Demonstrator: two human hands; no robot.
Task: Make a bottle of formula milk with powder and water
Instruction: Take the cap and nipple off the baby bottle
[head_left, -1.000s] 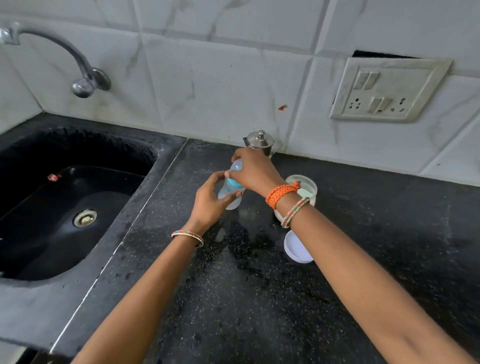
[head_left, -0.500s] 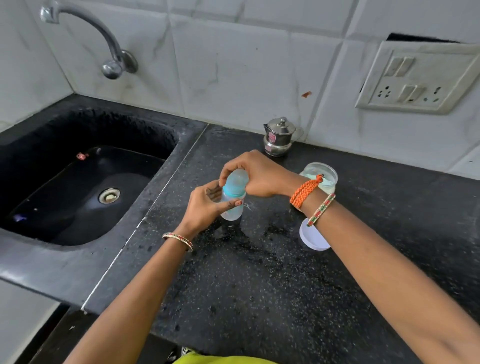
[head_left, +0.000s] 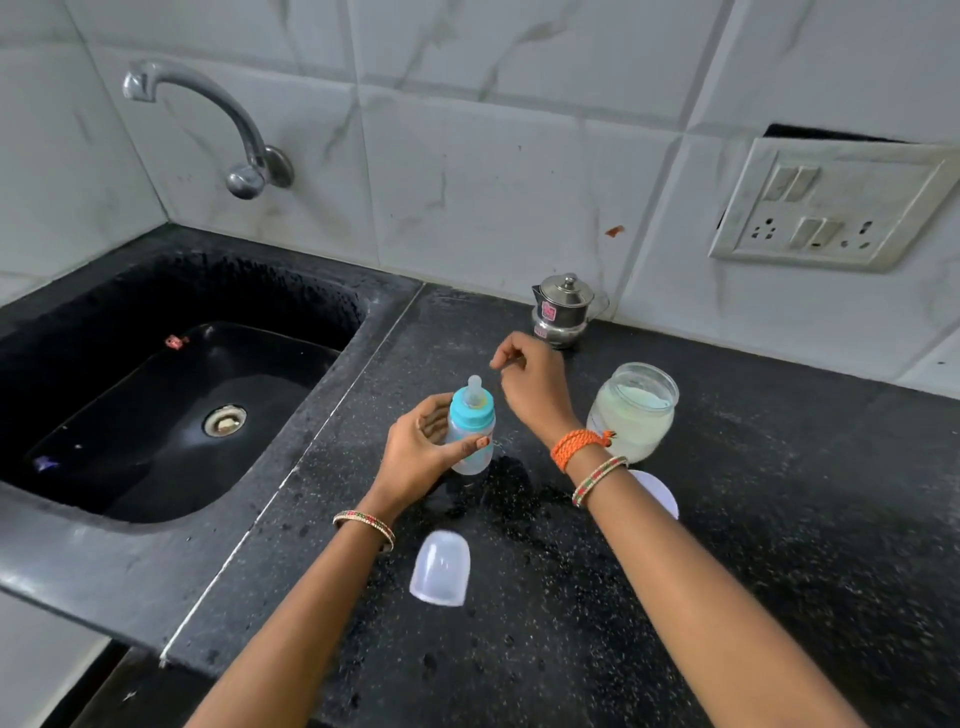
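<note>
A small clear baby bottle (head_left: 471, 441) with a teal collar and a teat stands upright on the black counter (head_left: 779, 519). My left hand (head_left: 421, 452) grips its body from the left. Just right of the teat hovers my right hand (head_left: 530, 387), fingers loosely curled and holding nothing. An open glass jar of pale powder (head_left: 631, 413) stands to the right, behind my right wrist. Its white lid (head_left: 657, 493) lies on the counter, partly hidden by my forearm. The bottle's clear dome cap (head_left: 440, 569) lies on the counter near me.
A small steel pot with a lid (head_left: 563, 312) stands at the back against the tiled wall. A black sink (head_left: 156, 405) with a wall tap (head_left: 234, 135) fills the left. A switch panel (head_left: 831, 208) is on the wall at the right.
My right hand has let go of the bottle's top and lifted to the right. The teat is now uncovered, and the clear cap lies on the counter. The camera has tilted down.
</note>
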